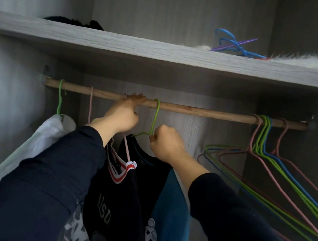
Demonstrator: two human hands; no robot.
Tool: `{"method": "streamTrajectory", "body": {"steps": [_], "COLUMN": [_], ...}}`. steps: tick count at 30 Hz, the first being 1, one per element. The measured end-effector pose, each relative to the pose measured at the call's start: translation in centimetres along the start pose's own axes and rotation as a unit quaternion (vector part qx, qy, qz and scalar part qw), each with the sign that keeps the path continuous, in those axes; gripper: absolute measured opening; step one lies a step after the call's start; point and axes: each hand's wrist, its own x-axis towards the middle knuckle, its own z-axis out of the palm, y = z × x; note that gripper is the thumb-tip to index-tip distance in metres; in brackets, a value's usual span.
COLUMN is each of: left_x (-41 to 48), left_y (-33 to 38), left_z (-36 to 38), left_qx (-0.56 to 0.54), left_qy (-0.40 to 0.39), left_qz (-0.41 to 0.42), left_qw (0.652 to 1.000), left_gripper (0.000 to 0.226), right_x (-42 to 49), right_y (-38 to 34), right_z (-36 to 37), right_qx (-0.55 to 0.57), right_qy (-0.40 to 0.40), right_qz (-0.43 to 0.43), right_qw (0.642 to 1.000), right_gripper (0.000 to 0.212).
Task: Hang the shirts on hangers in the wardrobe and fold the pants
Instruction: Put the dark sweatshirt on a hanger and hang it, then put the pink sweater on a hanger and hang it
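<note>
Our right hand (165,145) pinches the neck of the green hanger (155,117), hooked on the rod (196,111) just above our fingers; the dark shirt (143,190) hangs right below them. It looks light and limp, so the stiff neck is our hold. Our left hand (122,115) curls over the rod. Empty hangers (262,140) crowd well right; other hung shirts (104,205) press beneath our left fingers.

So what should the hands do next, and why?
Probably the right hand should let go of the green hanger: its hook already sits over the rod, and the dark shirt hangs from it. The left hand grips the rod just beside that hook.
</note>
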Motion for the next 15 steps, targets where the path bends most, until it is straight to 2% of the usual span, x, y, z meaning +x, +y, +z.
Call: {"method": "streamTrajectory", "body": {"steps": [5, 8, 10, 15], "left_x": [-0.3, -0.2, -0.3, 0.8], "left_y": [1.5, 3.7, 5.8, 11.3], "left_z": [0.5, 1.3, 2.4, 6.0], "left_qx": [0.045, 0.089, 0.098, 0.101], "left_qy": [0.005, 0.054, 0.074, 0.005], "left_qz": [-0.026, -0.053, -0.040, 0.058], "left_qw": [0.999, 0.993, 0.992, 0.993], "left_gripper": [0.057, 0.053, 0.055, 0.063], "right_x": [-0.8, -2.0, -2.7, -4.5], "right_y": [2.2, 4.8, 6.7, 10.7], "right_z": [-1.1, -2.7, -4.1, -7.6], "right_qx": [0.113, 0.046, 0.002, -0.056], "right_qy": [-0.022, 0.013, 0.029, 0.079], "right_qz": [0.035, 0.047, 0.068, 0.116], "right_qw": [0.993, 0.998, 0.997, 0.988], "right_gripper": [0.042, 0.033, 0.027, 0.019]}}
